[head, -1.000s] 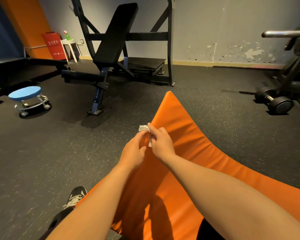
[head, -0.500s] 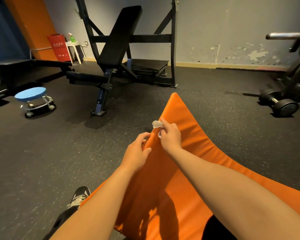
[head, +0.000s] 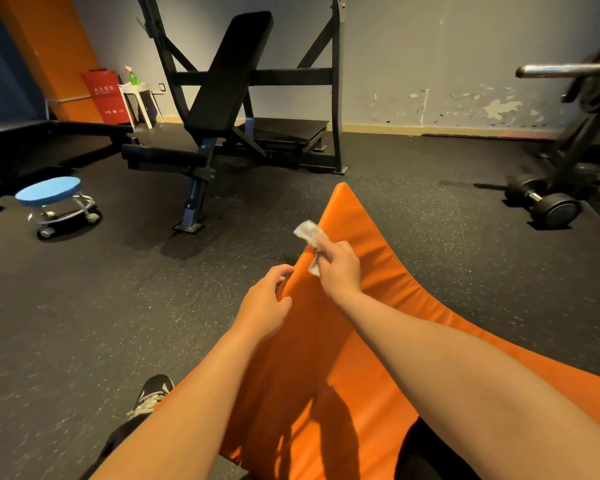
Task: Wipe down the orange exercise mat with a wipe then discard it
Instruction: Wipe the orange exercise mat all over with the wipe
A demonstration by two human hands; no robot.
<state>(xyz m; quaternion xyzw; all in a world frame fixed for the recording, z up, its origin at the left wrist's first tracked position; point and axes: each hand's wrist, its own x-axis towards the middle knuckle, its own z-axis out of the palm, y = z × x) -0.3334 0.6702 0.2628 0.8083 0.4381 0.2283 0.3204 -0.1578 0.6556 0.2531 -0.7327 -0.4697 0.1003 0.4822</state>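
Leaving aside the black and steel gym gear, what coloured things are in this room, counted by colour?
Orange: 1, exercise mat
White: 2, wipe, small table
Blue: 1, stool
Red: 1, box
Green: 1, spray bottle
Total: 6

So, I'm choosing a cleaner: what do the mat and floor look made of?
Mat: probably vinyl or faux leather over foam, smooth with a slight sheen; it shows soft creases and a padded edge. Floor: looks like rubber, matte black with pale flecks.
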